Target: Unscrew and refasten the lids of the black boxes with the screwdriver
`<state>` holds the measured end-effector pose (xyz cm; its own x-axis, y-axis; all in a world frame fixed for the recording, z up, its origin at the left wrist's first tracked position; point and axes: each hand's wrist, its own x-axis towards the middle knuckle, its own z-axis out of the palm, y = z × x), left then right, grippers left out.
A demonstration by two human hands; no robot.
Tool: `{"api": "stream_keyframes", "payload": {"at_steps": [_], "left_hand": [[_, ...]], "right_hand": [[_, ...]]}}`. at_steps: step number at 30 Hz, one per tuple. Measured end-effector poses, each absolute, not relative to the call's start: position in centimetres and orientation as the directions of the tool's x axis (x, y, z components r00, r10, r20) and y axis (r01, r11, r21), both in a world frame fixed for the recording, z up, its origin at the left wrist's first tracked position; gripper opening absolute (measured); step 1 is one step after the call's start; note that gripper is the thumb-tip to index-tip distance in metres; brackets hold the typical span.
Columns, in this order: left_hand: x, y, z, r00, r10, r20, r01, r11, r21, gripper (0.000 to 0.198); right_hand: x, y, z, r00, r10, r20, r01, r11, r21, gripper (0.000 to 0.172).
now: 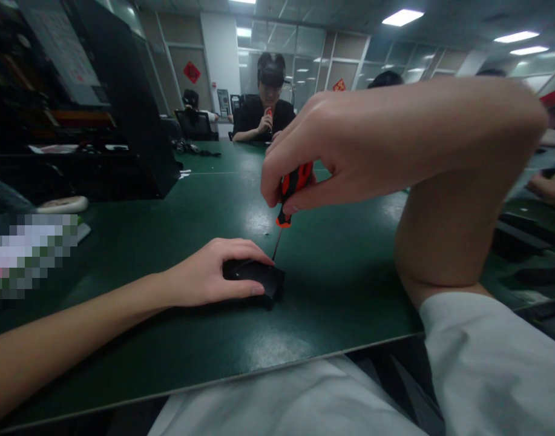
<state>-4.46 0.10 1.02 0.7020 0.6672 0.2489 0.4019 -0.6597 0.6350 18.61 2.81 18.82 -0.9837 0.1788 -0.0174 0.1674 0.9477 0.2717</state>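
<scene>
Right hand (350,145) with screwdriver (293,188), left hand (209,272) on mouse (266,280)

Orange-and-black screwdriver (292,188), black mouse (259,280), dark green table (341,272).

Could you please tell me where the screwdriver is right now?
The screwdriver is near the centre of the head view, gripped in the right hand, its tip touching the black mouse held by the left hand.

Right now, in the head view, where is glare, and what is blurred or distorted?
Head view: ceiling lights leave glare on the green table behind the screwdriver; the right hand looms large, stretched by the wide lens; the black object under the left hand is dim; a pixelated patch hides things at left.
</scene>
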Motion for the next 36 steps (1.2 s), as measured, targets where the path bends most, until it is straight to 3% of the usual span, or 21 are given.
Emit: {"api": "stream_keyframes", "payload": {"at_steps": [26,36], "left_hand": [[-4.3,-0.1,1.0,0.672,0.695,0.255,0.425,-0.644,0.636,0.035],[-4.2,0.0,0.9,0.68,0.682,0.268,0.405,-0.654,0.639,0.034]], "right_hand": [[18.1,2.2,18.6,-0.997,0.065,-0.034,0.056,0.973,0.226,0.021],[18.0,1.8,18.4,-0.993,0.111,-0.03,0.101,0.968,0.23,0.018]]}}
